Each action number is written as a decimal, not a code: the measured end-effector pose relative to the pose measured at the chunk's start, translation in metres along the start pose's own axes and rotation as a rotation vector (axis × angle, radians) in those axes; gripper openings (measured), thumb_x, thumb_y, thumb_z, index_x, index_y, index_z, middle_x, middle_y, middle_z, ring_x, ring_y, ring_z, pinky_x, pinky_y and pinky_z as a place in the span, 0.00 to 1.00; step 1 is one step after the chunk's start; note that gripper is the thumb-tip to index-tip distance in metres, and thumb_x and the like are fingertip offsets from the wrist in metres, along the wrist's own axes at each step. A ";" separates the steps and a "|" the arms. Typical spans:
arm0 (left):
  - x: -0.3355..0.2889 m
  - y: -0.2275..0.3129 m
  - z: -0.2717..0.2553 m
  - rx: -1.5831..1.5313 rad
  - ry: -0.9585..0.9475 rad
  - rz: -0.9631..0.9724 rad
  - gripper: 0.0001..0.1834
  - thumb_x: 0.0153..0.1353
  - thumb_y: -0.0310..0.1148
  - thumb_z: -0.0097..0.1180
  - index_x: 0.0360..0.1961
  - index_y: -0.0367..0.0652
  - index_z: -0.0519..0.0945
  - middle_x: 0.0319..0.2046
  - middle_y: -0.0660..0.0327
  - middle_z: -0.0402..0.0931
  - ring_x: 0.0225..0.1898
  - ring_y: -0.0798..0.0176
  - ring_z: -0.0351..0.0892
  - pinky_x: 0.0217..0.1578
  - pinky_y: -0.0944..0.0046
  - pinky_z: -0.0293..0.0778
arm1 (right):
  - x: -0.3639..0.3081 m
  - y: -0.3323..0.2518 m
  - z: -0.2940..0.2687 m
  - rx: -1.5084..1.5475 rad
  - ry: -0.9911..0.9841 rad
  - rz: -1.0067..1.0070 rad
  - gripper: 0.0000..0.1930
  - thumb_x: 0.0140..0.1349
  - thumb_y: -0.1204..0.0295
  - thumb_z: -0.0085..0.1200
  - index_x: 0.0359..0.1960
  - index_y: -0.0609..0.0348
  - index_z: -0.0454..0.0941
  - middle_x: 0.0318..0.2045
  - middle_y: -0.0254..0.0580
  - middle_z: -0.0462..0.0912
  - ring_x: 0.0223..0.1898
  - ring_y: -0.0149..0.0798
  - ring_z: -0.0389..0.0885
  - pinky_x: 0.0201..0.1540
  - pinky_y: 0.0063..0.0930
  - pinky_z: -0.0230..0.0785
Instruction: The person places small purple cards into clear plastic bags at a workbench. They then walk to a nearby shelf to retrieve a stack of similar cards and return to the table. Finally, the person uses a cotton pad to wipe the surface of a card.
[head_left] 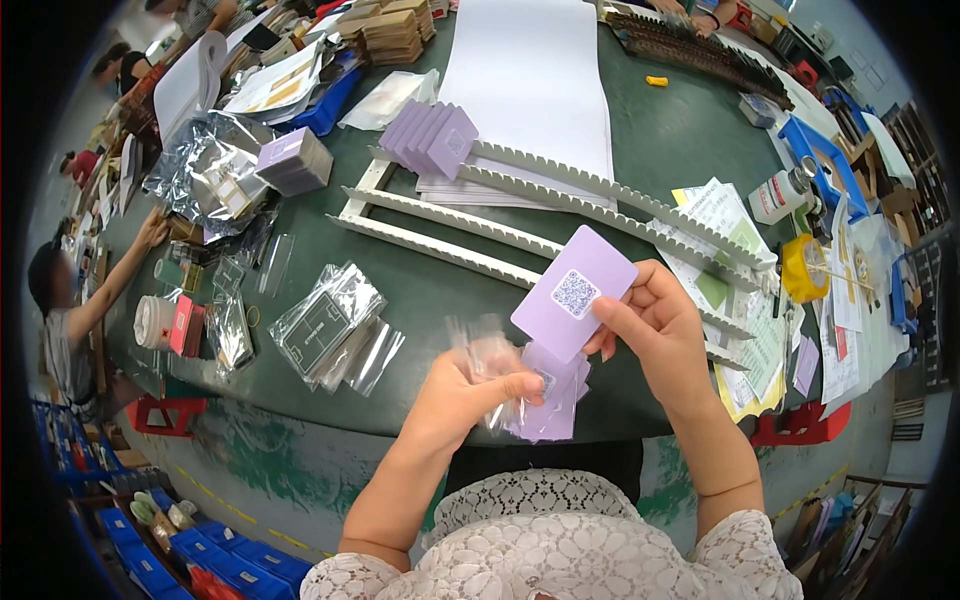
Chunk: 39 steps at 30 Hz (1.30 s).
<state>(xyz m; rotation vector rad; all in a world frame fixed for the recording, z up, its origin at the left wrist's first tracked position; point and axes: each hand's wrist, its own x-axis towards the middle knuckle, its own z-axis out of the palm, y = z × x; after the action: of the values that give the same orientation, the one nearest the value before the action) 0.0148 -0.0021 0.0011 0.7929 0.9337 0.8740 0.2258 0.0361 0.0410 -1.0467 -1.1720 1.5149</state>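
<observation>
The step in hand looks like pairing cards with sleeves. The right hand (660, 325) pinches a purple QR-code card (603, 262) between thumb and fingers; the left hand (462, 398), fingers closed, grips clear plastic sleeves (482, 345) and apparently the purple cards (548, 422) beneath. The next move likely calls for aligning card edge and sleeve mouth.

From the hands, across the dark green tabletop (425, 300), sleeve packs (325, 325) lie at nine o'clock, a card stack (295, 163) at ten, purple cards leaning in a white notched rack (455, 218) at eleven, papers (765, 340) near two. Beyond, a co-worker's hand (152, 230) shows past nine; blue bins (240, 570) sit at eight.
</observation>
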 end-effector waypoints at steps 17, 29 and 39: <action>-0.005 0.010 0.007 -0.061 0.132 0.003 0.13 0.52 0.29 0.68 0.38 0.36 0.80 0.33 0.59 0.81 0.33 0.69 0.80 0.34 0.70 0.74 | -0.016 0.006 0.005 -0.188 -0.173 -0.032 0.26 0.61 0.80 0.55 0.62 0.60 0.65 0.40 0.36 0.79 0.32 0.25 0.77 0.36 0.19 0.72; 0.000 0.010 -0.011 -0.088 0.243 0.126 0.15 0.56 0.30 0.64 0.41 0.33 0.78 0.32 0.57 0.80 0.33 0.65 0.81 0.34 0.69 0.76 | -0.023 0.020 -0.005 -0.616 -0.279 -0.149 0.21 0.57 0.74 0.60 0.54 0.59 0.75 0.41 0.44 0.78 0.40 0.40 0.75 0.43 0.27 0.69; -0.009 -0.004 -0.028 -0.310 0.163 0.084 0.15 0.61 0.36 0.60 0.40 0.33 0.76 0.23 0.60 0.75 0.22 0.68 0.75 0.24 0.70 0.71 | 0.168 0.025 0.038 -1.055 -0.081 -0.699 0.38 0.52 0.63 0.65 0.64 0.55 0.61 0.61 0.51 0.64 0.63 0.51 0.61 0.65 0.41 0.53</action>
<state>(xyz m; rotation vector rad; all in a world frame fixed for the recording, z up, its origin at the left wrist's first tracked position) -0.0127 -0.0060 -0.0098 0.5016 0.8830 1.1384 0.1498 0.1896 0.0090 -1.0158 -2.1903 0.3286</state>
